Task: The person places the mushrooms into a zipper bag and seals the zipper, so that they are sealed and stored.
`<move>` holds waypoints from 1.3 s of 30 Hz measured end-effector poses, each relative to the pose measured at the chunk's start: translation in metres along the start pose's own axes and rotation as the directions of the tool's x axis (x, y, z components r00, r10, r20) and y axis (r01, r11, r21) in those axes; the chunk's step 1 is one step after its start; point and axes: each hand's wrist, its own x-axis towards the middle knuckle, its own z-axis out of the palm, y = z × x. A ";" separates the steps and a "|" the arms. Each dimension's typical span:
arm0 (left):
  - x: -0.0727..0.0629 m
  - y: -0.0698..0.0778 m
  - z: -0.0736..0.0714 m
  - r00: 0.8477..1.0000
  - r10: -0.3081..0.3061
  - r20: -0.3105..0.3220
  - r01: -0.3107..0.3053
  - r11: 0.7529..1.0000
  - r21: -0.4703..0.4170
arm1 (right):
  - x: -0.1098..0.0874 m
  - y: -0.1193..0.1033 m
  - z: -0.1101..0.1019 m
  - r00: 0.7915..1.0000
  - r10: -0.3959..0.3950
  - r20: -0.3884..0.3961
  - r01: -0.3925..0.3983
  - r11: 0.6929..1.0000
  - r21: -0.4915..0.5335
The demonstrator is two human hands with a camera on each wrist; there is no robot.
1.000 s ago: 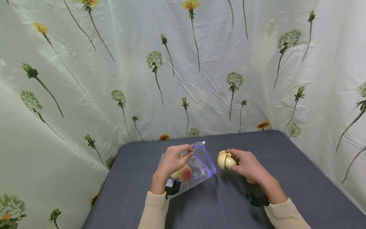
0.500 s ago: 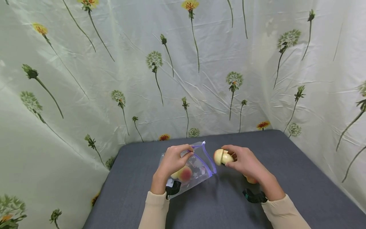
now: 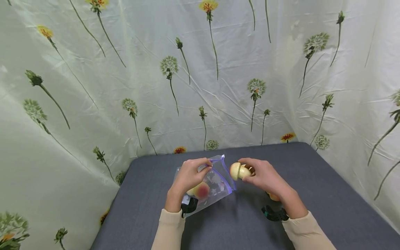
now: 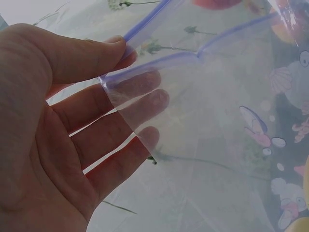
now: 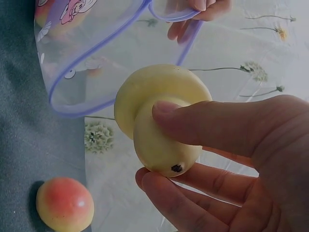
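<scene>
My left hand (image 3: pixel 189 175) pinches one corner of a clear zip bag (image 3: pixel 214 200) between thumb and forefinger. In the left wrist view, its other fingers (image 4: pixel 145 99) lie behind the clear plastic. The bag's purple-edged mouth gapes toward the right. Inside it rests a red-and-yellow peach-like fruit (image 3: pixel 202 190) beside a paler yellow one. My right hand (image 3: pixel 265 175) grips a pale yellow mushroom (image 5: pixel 154 92) by its stem, thumb on one side and fingers on the other. The mushroom's cap points at the bag and overlaps the edge of its mouth in the head view.
A red-and-yellow round fruit (image 5: pixel 65 204) lies on the dark grey table (image 3: pixel 240 225), partly hidden below my right wrist in the head view. Behind the table hangs a white curtain (image 3: pixel 231 121) printed with dandelions.
My right hand has moved left with the mushroom, up to the bag's mouth. My left hand and the bag have stayed in place.
</scene>
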 end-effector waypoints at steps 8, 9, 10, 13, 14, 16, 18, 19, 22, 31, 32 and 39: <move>-0.001 0.000 0.000 1.000 0.004 -0.006 -0.004 1.000 0.003 | 0.005 -0.007 0.002 1.000 0.005 0.021 -0.005 1.000 0.013; -0.001 0.000 0.000 1.000 0.005 -0.006 -0.005 1.000 0.004 | 0.005 -0.008 0.003 1.000 0.006 0.024 -0.006 1.000 0.012; -0.001 0.000 0.000 1.000 0.006 -0.006 -0.006 1.000 0.006 | 0.006 -0.009 0.003 1.000 0.009 0.026 -0.009 1.000 0.013; -0.001 0.000 0.000 1.000 0.010 -0.005 -0.010 1.000 0.014 | 0.007 -0.011 0.005 0.999 0.014 0.032 -0.014 1.000 0.015; -0.001 0.000 0.000 1.000 0.009 -0.005 -0.009 1.000 0.017 | 0.007 -0.012 0.005 0.999 0.014 0.034 -0.015 1.000 0.018; -0.001 0.000 0.000 1.000 0.007 -0.003 -0.007 1.000 0.016 | 0.008 -0.014 0.006 0.999 0.013 0.039 -0.014 1.000 0.026; -0.001 0.000 -0.001 1.000 0.004 -0.001 -0.004 1.000 0.015 | 0.009 -0.015 0.007 0.999 0.007 0.042 -0.009 0.999 0.035; -0.001 0.000 -0.001 1.000 0.003 -0.001 -0.003 1.000 0.012 | 0.010 -0.015 0.007 0.999 0.001 0.045 -0.003 0.999 0.040; 0.000 0.001 -0.001 1.000 0.004 0.001 -0.004 1.000 0.011 | 0.011 -0.017 0.008 0.998 -0.022 0.055 0.019 0.998 0.055; 0.001 0.001 -0.002 1.000 0.020 -0.013 -0.020 1.000 0.009 | 0.014 -0.019 0.011 0.995 -0.058 0.078 0.051 0.995 0.084; 0.001 0.001 -0.002 1.000 0.020 -0.012 -0.020 1.000 0.009 | 0.014 -0.019 0.012 0.995 -0.062 0.081 0.055 0.995 0.085; 0.000 0.001 -0.003 1.000 0.019 -0.021 -0.019 1.000 0.003 | 0.017 -0.022 0.014 0.992 -0.094 0.083 0.088 0.993 0.075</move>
